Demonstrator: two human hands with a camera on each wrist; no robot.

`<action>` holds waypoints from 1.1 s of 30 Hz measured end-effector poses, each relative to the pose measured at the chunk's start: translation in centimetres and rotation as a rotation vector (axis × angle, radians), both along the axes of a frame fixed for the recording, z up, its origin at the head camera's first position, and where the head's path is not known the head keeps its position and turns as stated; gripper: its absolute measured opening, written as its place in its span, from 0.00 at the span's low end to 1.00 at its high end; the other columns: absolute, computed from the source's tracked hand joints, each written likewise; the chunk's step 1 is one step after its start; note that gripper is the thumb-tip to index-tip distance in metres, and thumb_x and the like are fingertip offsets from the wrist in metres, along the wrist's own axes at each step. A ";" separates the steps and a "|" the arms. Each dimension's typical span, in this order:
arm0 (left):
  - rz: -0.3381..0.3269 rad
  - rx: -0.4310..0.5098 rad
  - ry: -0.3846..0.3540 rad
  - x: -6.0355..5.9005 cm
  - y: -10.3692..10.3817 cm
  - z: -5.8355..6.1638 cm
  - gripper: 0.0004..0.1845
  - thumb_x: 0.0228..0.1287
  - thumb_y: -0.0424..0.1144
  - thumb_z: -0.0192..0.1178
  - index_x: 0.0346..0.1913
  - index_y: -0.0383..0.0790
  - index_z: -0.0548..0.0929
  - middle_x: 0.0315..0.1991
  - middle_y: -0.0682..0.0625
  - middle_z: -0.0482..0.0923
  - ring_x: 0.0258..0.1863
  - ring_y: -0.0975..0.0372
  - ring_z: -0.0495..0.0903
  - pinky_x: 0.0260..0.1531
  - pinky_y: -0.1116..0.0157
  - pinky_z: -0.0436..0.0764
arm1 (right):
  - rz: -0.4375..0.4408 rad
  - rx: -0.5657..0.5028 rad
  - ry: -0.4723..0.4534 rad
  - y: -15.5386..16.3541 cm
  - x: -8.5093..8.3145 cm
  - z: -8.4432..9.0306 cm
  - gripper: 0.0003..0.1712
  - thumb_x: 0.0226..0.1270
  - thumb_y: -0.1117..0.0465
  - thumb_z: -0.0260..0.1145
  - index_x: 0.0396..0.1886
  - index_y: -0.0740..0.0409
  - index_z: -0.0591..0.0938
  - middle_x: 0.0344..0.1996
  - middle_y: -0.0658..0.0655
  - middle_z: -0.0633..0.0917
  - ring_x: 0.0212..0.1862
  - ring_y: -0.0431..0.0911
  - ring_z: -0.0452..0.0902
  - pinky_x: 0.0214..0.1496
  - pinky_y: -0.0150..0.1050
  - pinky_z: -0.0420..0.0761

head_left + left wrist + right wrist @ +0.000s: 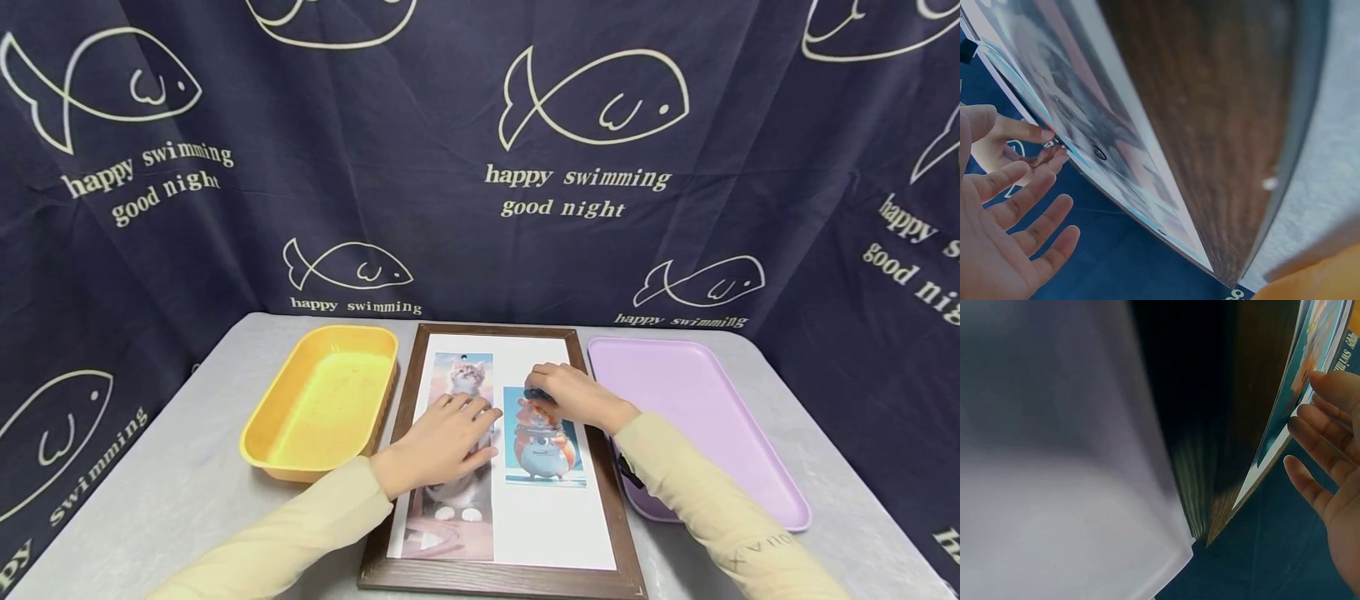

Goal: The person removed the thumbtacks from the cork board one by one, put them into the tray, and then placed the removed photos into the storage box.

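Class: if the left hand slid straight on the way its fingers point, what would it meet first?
Probably the hamster picture: the left hand lies on the kitten picture, fingers pointing up-right.

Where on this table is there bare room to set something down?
The yellow tray and purple tray look bare inside; grey table shows left of the yellow tray. The wooden frame is crowded: left hand and right hand on its pictures.

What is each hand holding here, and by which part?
The left hand lies flat on the cat picture, gripping nothing. The right hand touches the top edge of the hamster picture; a pinch cannot be told.
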State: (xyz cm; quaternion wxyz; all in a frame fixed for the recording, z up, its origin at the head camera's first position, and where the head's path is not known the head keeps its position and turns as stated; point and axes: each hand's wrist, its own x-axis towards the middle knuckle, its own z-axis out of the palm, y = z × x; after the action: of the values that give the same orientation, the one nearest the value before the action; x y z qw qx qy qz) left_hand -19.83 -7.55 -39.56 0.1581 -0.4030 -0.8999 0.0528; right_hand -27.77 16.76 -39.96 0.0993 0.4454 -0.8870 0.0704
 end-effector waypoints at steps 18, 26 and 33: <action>0.001 -0.041 -0.134 -0.7 2.1 0.0 0.27 0.63 0.57 0.49 0.59 0.45 0.69 0.51 0.52 0.74 0.48 0.58 0.74 0.48 0.59 0.75 | -0.009 -0.024 -0.060 -0.3 -0.6 0.3 0.08 0.53 0.65 0.69 0.34 0.57 0.81 0.30 0.51 0.81 0.35 0.43 0.76 0.40 0.40 0.76; 0.000 -0.042 -0.175 -0.9 2.8 -0.2 0.27 0.61 0.58 0.51 0.58 0.46 0.70 0.51 0.52 0.74 0.47 0.59 0.74 0.47 0.60 0.74 | -0.017 -0.022 -0.094 -0.3 -0.9 0.2 0.06 0.54 0.67 0.67 0.33 0.56 0.80 0.30 0.51 0.80 0.34 0.42 0.75 0.39 0.39 0.75; -0.015 -0.026 -0.246 -1.4 2.7 -0.6 0.28 0.62 0.59 0.50 0.58 0.45 0.70 0.52 0.52 0.72 0.48 0.59 0.73 0.49 0.60 0.74 | -0.023 -0.046 -0.147 -0.4 -1.0 0.2 0.07 0.55 0.70 0.64 0.33 0.57 0.80 0.30 0.52 0.79 0.31 0.41 0.72 0.35 0.34 0.74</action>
State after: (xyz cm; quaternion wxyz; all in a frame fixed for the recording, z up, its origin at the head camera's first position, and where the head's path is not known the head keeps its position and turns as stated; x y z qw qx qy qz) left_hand -21.26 -4.84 -40.16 0.0417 -0.4151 -0.9087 0.0135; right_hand -28.80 16.37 -39.72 0.0451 0.4264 -0.8952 0.1219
